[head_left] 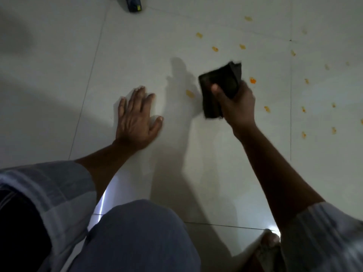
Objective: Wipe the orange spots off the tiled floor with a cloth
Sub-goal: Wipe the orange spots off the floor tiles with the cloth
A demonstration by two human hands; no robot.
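Note:
My right hand grips a folded dark cloth and holds it slightly above the white tiled floor. An orange spot lies just left of the cloth, and a brighter orange spot lies just right of it. Several more orange spots dot the tiles to the right and behind, for example one at the back. My left hand rests flat on the floor with fingers spread, holding nothing.
A dark object with a yellow label lies on the floor at the top edge. My bent knee in grey-blue trousers fills the lower middle. A foot in a sandal shows at the lower right.

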